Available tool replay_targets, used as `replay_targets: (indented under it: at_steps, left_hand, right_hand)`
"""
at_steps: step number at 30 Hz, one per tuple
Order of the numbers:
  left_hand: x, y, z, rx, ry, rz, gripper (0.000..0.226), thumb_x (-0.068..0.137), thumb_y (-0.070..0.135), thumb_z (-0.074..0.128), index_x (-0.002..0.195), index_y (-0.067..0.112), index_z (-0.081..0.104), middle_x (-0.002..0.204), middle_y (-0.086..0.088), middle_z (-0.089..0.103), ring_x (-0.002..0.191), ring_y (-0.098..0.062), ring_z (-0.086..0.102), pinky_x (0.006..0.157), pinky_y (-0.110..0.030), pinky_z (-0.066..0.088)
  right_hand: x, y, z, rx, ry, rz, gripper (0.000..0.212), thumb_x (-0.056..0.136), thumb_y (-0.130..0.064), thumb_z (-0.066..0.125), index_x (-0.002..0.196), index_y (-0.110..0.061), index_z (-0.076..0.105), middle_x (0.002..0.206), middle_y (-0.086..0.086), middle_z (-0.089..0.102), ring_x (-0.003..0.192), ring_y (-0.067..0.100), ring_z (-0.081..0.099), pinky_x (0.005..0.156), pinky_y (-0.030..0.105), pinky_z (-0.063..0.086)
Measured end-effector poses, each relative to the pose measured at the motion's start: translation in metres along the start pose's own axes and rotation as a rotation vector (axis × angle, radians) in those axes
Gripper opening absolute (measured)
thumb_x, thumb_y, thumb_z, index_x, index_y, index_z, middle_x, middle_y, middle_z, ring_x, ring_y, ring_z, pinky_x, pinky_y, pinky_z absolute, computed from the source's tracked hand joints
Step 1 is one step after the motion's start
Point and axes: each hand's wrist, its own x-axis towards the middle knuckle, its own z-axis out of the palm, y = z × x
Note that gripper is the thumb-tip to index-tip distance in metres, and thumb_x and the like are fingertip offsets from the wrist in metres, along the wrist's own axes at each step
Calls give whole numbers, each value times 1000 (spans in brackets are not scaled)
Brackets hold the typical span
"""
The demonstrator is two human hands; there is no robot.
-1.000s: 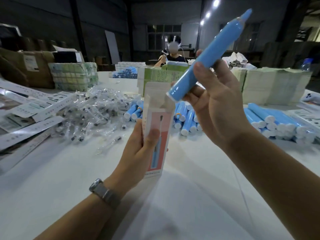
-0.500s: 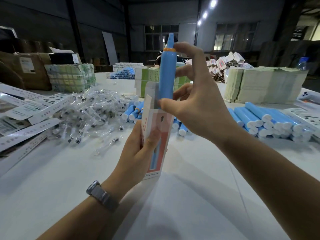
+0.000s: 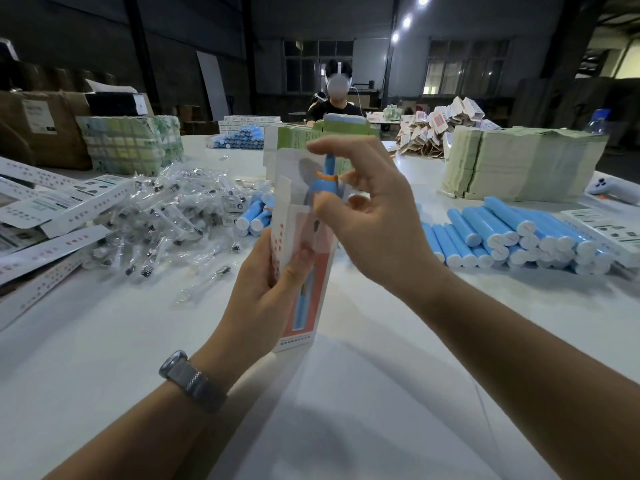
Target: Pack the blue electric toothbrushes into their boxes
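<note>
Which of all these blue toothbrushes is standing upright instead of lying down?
The blue toothbrush that the right hand pinches, upright and mostly inside the box held by the left hand. All the others lie on their sides in piles on the table.

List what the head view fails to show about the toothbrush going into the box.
- Blue toothbrush: lower body hidden inside the box; depth unknown.
- Box bottom: whether it is closed cannot be told, the left hand covers part.
- Right hand: fingertip contact blurred.
- Print on the box: too small to read.
</note>
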Motion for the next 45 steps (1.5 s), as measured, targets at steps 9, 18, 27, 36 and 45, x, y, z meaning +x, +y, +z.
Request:
replay_targets:
  at_steps: [9, 18, 27, 36, 45]
  left_hand:
    - [-2, -1, -3, 156, 115, 106, 25, 90, 55, 54, 107, 37, 55, 91, 18, 67, 82, -11, 69, 65, -18, 54]
    - [7, 2, -28, 391, 470, 88, 40, 80, 60, 53, 95, 23, 57, 77, 13, 63, 69, -5, 62, 61, -29, 52]
    - [23, -5, -64, 585, 830, -14, 31, 88, 56, 49, 102, 29, 43, 79, 22, 49, 72, 0, 54, 74, -38, 57]
    - [14, -9, -42, 348, 503, -24, 45, 81, 66, 49, 103, 29, 57, 86, 10, 67, 78, -13, 69, 68, -40, 60]
    - [-5, -7, -5, 87, 76, 90, 17, 92, 60, 53, 107, 54, 56, 100, 17, 68, 90, -4, 67, 74, -18, 54]
  right_hand:
    - [-10, 13, 8, 80, -5, 56, 21, 95, -20, 59, 91, -10, 76, 97, -3, 55, 96, 7, 57, 82, 34, 54]
    - [12, 46, 45, 469, 78, 455, 22, 96, -7, 47, 87, -20, 63, 71, -2, 61, 57, 11, 55, 51, 24, 41]
    - [10, 87, 154, -465, -880, 156, 11, 84, -31, 55, 74, -28, 60, 84, -1, 63, 82, 25, 61, 71, 30, 50]
    - [33, 82, 80, -401, -547, 435, 14, 90, -10, 50, 98, -21, 48, 88, 4, 55, 80, 25, 53, 63, 30, 41]
    - [45, 0, -18, 407, 44, 63, 73, 81, 11, 58, 143, -24, 42, 76, -3, 53, 59, 8, 60, 56, 27, 55]
